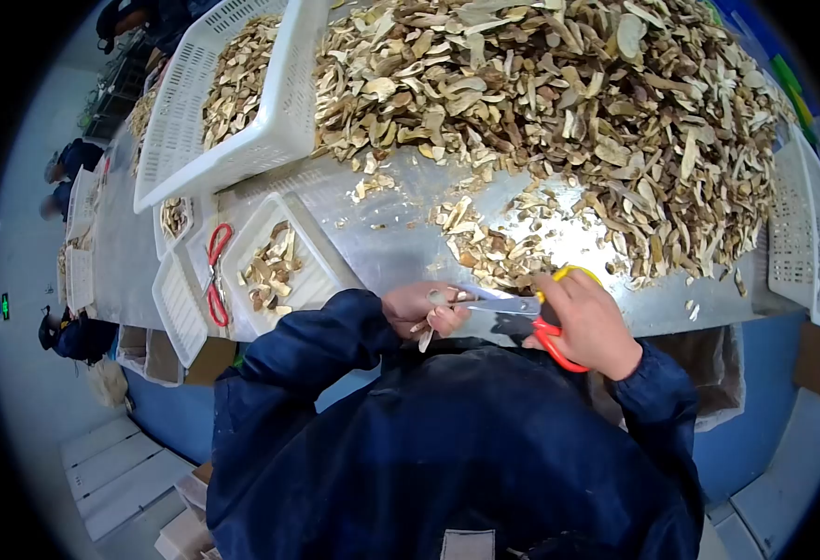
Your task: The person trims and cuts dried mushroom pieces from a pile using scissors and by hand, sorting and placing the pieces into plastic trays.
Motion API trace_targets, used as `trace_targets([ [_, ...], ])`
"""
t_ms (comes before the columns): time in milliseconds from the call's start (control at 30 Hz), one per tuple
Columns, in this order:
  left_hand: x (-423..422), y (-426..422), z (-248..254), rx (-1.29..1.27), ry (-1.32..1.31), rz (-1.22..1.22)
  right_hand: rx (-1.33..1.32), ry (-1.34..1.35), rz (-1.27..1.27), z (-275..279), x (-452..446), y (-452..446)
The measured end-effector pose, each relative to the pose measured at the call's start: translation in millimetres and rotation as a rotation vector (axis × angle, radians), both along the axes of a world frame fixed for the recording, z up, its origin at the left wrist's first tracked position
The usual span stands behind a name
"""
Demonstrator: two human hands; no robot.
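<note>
Scissors (513,304) with one red and one yellow handle loop are gripped in my right hand (591,322), near the table's front edge. Their blades point left and reach my left hand (426,310), whose fingers are closed on pale slices of dried mushroom (425,334). A small scattered group of slices (494,247) lies on the metal table (382,247) just beyond my hands. Behind it rises a large heap of brown and cream slices (559,93).
A white perforated basket (284,117) of slices stands at the back left. Nearer are a white tray (317,252) with slices and red-handled scissors (216,271). Another white basket (802,233) is at the right. Several people in dark clothing (82,336) are at the far left.
</note>
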State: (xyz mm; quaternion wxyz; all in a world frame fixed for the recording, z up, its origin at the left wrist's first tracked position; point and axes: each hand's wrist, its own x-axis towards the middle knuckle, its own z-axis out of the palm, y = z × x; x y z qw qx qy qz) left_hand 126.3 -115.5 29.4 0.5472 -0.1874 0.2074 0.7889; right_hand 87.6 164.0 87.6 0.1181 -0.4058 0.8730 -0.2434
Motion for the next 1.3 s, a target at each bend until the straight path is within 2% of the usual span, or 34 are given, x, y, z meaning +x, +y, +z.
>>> trace_targets([
  [100, 5, 6, -18, 0.022, 0.081, -0.062, 0.022, 0.045, 0.079, -1, -1, -4],
  [200, 5, 13, -21, -0.066, 0.01, -0.076, 0.027, 0.046, 0.098, 2, -1, -5],
  [300, 7, 17, -19, -0.029, -0.003, -0.051, 0.032, 0.039, 0.099, 3, 0, -5],
  [400, 9, 15, -33, 0.051, -0.124, -0.047, 0.062, 0.034, 0.116, 0, 1, -3],
  [500, 13, 17, -32, -0.05, -0.23, -0.052, 0.158, 0.032, 0.132, -5, 3, 0],
  [533, 13, 18, -31, -0.046, -0.21, -0.067, 0.199, 0.033, 0.136, -6, 4, 1],
  [600, 11, 13, -26, -0.054, -0.164, -0.08, 0.111, -0.002, 0.053, -6, 6, 5],
  [700, 13, -9, 9, -0.085, -0.008, 0.203, -0.041, -0.025, -0.075, -8, 3, 10],
  [733, 16, -24, 24, -0.223, 0.174, 0.289, -0.068, -0.034, -0.167, -7, 4, 14],
  [833, 33, -69, 55, -1.104, 0.516, 0.626, -0.204, 0.03, -0.34, -20, 7, 32],
  [867, 43, -88, 58, -1.353, 0.534, 0.682, -0.243, -0.036, -0.42, -28, 11, 38],
  [967, 74, -150, 27, -2.01, 0.64, 0.749, -0.26, -0.147, -0.605, -39, 22, 48],
  [1033, 83, -175, 18, -2.08, 0.795, 0.469, -0.241, -0.219, -0.691, -37, 27, 51],
  [1067, 83, -182, 14, -2.246, 1.015, 0.176, -0.257, -0.209, -0.715, -39, 30, 51],
  [1167, 49, -150, 31, -2.264, 1.195, 0.161, -0.257, -0.191, -0.791, -43, 40, 53],
  [1200, 34, -148, 24, -2.124, 1.317, 0.152, -0.284, -0.202, -0.828, -45, 45, 52],
  [1300, -15, -125, 8, -1.762, 1.355, 0.183, -0.328, -0.232, -0.908, -53, 55, 50],
])
